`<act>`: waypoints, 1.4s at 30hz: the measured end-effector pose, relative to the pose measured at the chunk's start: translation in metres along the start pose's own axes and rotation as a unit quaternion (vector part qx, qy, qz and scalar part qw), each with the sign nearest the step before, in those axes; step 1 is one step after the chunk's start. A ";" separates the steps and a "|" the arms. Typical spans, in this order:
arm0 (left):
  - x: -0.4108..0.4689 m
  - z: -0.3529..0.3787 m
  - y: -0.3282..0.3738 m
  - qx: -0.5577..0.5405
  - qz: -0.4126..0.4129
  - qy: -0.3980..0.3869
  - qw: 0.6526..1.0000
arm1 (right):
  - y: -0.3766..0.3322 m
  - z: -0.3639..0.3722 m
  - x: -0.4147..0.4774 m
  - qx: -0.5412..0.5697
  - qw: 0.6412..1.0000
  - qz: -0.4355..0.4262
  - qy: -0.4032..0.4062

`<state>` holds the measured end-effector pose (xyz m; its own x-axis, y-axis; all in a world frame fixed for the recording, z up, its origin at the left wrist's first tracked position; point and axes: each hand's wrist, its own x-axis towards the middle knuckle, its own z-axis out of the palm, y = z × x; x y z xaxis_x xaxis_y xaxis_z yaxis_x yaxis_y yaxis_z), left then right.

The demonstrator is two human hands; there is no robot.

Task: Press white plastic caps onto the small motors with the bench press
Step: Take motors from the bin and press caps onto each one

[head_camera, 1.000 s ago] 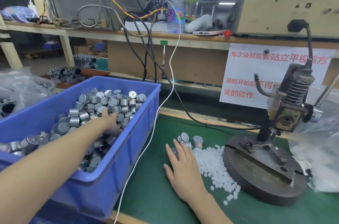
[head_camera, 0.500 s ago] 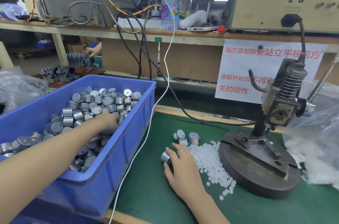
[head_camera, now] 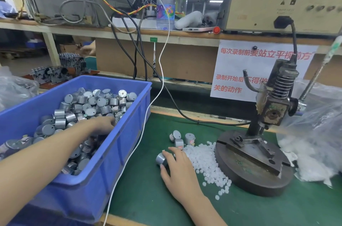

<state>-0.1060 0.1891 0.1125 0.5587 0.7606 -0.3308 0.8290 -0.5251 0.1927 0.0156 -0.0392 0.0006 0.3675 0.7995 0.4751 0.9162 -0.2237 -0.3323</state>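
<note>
Head view: near the bottom centre of the frame my right hand (head_camera: 178,170) lies on the green mat (head_camera: 144,199), fingers curled over one small motor (head_camera: 160,158) and thumb against its side, so it grips that motor lying tilted on the mat. Just above my fingertips three more motors (head_camera: 189,138) sit close together on the mat. To the right of my hand spreads the pile of white caps (head_camera: 203,161), running from those three motors down along the edge of the bench press (head_camera: 272,107). The press has a round dark base (head_camera: 246,179) at the lower right carrying a slotted metal fixture, and its spring-topped head hangs above the back of the base.

At the left of the frame my left hand (head_camera: 103,124) reaches into the blue bin (head_camera: 88,194), resting on the heap of loose motors (head_camera: 96,102) that fills it. The fingertips are down among them, and I cannot tell whether it holds one.

A white cable (head_camera: 146,124) runs down the mat between the bin and my right hand. At the right edge, beside the press, is a clear plastic bag (head_camera: 318,125) with white pieces inside. Behind the press a white sign (head_camera: 238,70) with red characters hangs from the wooden shelf (head_camera: 185,36), and on that shelf, at the top centre, stands a water bottle (head_camera: 165,1).
</note>
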 end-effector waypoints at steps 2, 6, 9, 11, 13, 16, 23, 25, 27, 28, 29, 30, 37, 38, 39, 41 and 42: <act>0.003 0.001 0.002 0.022 0.009 0.023 0.999 | 0.000 0.000 0.000 0.003 1.000 0.002 -0.009; 0.007 0.001 0.007 0.032 0.011 0.029 0.999 | -0.001 -0.001 0.000 -0.004 1.000 -0.005 0.015; 0.005 -0.001 0.014 0.018 0.013 0.058 0.998 | 0.001 0.000 0.001 -0.003 1.000 -0.004 0.029; -0.003 -0.010 0.022 0.002 0.016 0.105 0.994 | 0.002 0.001 0.001 0.001 1.000 -0.001 0.027; -0.012 -0.026 0.025 -0.037 0.019 0.188 0.981 | 0.002 0.001 0.001 0.014 1.000 0.005 0.006; -0.022 -0.044 0.032 -0.139 0.034 0.299 0.943 | 0.004 0.002 0.002 0.017 1.000 0.007 -0.021; -0.025 -0.041 0.039 -0.179 0.058 0.186 0.964 | 0.004 0.002 0.003 0.011 0.999 0.019 -0.040; -0.025 -0.032 0.036 -0.311 0.060 0.080 0.945 | 0.003 0.003 0.003 0.017 0.999 0.019 -0.034; -0.024 -0.027 0.039 -0.390 0.062 0.056 0.917 | 0.003 0.002 0.004 0.013 0.999 0.016 -0.033; -0.024 -0.027 0.040 -0.401 0.062 0.066 0.912 | 0.003 0.002 0.003 0.014 0.999 0.014 -0.034; -0.024 -0.028 0.040 -0.400 0.063 0.079 0.911 | 0.003 0.002 0.003 0.017 0.999 0.016 -0.034; -0.024 -0.029 0.040 -0.391 0.066 0.091 0.914 | 0.003 0.001 0.003 0.018 0.999 0.017 -0.033; -0.031 -0.038 0.048 -0.372 0.081 0.171 0.909 | 0.003 0.002 0.003 0.012 0.999 0.014 -0.034; -0.034 -0.040 0.051 -0.372 0.088 0.183 0.906 | 0.004 0.002 0.003 0.018 0.999 0.012 -0.029; -0.035 -0.042 0.053 -0.369 0.096 0.194 0.904 | 0.003 0.002 0.003 0.024 0.999 0.012 -0.024; -0.040 -0.043 0.062 -0.352 0.108 0.211 0.906 | 0.003 0.004 0.003 0.027 0.999 0.011 -0.014; -0.042 -0.043 0.067 -0.340 0.115 0.217 0.908 | 0.003 0.004 0.003 0.026 1.000 0.010 -0.007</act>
<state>-0.0727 0.1377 0.1791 0.5546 0.8172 0.1570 0.4313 -0.4436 0.7857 0.0189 -0.0353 -0.0027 0.3831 0.8027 0.4571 0.8990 -0.2102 -0.3842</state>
